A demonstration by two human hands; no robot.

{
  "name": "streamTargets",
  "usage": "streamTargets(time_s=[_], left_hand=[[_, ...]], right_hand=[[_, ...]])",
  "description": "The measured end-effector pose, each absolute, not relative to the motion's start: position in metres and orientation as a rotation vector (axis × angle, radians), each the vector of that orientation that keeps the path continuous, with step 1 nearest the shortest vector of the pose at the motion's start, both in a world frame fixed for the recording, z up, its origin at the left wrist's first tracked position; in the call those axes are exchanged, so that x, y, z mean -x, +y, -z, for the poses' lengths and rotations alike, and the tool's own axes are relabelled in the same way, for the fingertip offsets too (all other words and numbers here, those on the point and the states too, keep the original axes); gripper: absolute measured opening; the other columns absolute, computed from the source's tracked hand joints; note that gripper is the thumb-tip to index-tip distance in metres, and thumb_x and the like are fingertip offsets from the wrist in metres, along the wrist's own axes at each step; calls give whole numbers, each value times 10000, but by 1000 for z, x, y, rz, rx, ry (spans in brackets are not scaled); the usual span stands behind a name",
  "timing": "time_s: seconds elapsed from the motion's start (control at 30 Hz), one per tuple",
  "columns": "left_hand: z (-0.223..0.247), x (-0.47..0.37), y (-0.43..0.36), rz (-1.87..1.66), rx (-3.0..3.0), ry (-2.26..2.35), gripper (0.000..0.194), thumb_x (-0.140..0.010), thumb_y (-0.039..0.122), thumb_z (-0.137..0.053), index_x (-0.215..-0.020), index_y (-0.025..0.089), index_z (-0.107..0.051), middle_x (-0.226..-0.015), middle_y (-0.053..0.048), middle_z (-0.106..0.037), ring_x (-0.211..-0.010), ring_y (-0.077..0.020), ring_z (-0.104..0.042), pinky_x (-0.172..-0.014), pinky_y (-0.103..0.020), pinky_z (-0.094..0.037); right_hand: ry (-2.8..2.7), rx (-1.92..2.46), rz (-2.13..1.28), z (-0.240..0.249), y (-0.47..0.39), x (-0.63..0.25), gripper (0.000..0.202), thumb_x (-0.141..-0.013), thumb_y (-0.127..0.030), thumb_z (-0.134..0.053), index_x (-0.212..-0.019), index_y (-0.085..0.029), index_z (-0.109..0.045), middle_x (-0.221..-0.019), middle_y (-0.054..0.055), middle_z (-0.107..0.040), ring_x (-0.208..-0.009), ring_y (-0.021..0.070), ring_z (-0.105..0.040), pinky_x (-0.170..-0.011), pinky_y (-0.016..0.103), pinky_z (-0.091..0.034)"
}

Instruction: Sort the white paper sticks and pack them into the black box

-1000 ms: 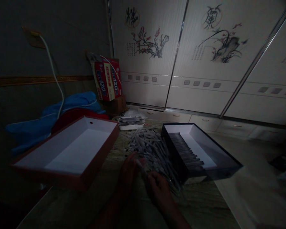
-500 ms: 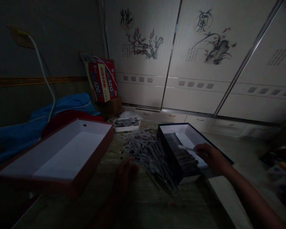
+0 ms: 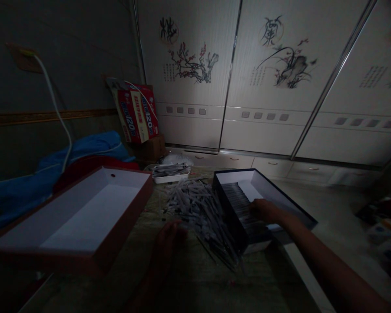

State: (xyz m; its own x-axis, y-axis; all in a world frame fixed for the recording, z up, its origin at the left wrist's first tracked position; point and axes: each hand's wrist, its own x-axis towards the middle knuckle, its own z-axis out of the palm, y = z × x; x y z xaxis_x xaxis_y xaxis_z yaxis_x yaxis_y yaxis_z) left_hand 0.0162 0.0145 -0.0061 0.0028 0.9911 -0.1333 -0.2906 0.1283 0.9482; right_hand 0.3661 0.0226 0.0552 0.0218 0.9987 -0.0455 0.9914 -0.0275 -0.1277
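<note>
In the dark box with a white inside (image 3: 282, 198), a row of slim dark sticks (image 3: 236, 195) lies side by side along the left wall. My right hand (image 3: 265, 211) is lowered onto this row, its fingers closed; they hide whatever they hold. Left of the box spreads a loose heap of thin sticks (image 3: 198, 204), many looking wrapped in clear or whitish sleeves. Beside the heap's near left edge is my left hand (image 3: 166, 237), low over the table. Its fingers are dim and smeared, so their grip is unclear.
A large red-brown open box (image 3: 84, 208) with a white inside stands at the left. Behind the heap sits a white tray (image 3: 171, 178) with more sticks. Blue cloth (image 3: 94, 143) and a red printed carton (image 3: 137, 113) are farther back, before sliding cupboard doors (image 3: 189, 87).
My right hand has moved left and down onto the row of sticks; the pale slim stick that showed in its fingers is now hidden. My left hand stays beside the heap.
</note>
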Motion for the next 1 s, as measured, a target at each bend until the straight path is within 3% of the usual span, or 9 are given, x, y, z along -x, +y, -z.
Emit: streamTargets(time_s=[0.23, 0.37, 0.47, 0.57, 0.67, 0.83, 1.0], left_hand=[[9, -16, 16, -1262, -892, 1037, 402, -646, 454, -645, -906, 148, -635, -664, -21, -678, -630, -173, -626, -615, -283, -491], [9, -17, 16, -1261, -876, 1051, 407, -645, 458, -644, -899, 140, -633, -669, -30, -675, -634, -176, -628, -594, -276, -490], [7, -18, 14, -1274, -897, 1067, 405, -647, 461, -638, -891, 138, -633, -671, -31, -670, -613, -166, -619, -578, -267, -485], [5, -19, 11, -1306, -928, 1072, 364, -663, 440, -626, -867, 139, -630, -641, -19, -655, -591, -153, -603, -562, -255, -475], [1, -19, 7, -1358, -1006, 1128, 301, -677, 405, -618, -833, 148, -627, -601, 0, -638, -560, -133, -580, -542, -229, -455], [-3, -14, 7, -1469, -1022, 1233, 294, -680, 413, -597, -816, 154, -625, -542, 16, -602, -498, -124, -540, -486, -215, -416], [-2, -2, 12, -1535, -973, 1329, 300, -665, 410, -593, -811, 151, -625, -553, 4, -602, -515, -145, -547, -486, -234, -417]], right_hand=[[-2217, 2134, -201, -53, 22, -363, 135, -665, -93, -557, -692, -157, -673, -729, 66, -676, -704, 175, -629, -600, 215, -385], [-2109, 2127, -96, -71, 14, -363, 198, -757, -115, -465, -742, -154, -658, -761, 80, -675, -730, 171, -629, -636, 224, -402], [-1940, 2043, 55, -92, -5, -346, 243, -833, -184, -381, -898, -162, -614, -919, 80, -656, -814, 166, -613, -708, 237, -414], [-1706, 1765, 108, -102, -39, -309, 235, -845, -322, -408, -877, -187, -597, -862, 47, -659, -728, 160, -615, -663, 238, -437], [-1667, 1651, 4, -89, -71, -264, 252, -836, -353, -419, -891, -187, -601, -865, 56, -664, -763, 183, -617, -693, 262, -447], [-1757, 1699, -382, -35, -87, -209, 208, -810, -264, -425, -782, -202, -621, -730, 45, -662, -635, 194, -614, -550, 252, -437], [-1833, 1874, -277, -10, -66, -191, 212, -754, -119, -415, -803, -190, -608, -796, 63, -638, -742, 197, -592, -643, 262, -419]])
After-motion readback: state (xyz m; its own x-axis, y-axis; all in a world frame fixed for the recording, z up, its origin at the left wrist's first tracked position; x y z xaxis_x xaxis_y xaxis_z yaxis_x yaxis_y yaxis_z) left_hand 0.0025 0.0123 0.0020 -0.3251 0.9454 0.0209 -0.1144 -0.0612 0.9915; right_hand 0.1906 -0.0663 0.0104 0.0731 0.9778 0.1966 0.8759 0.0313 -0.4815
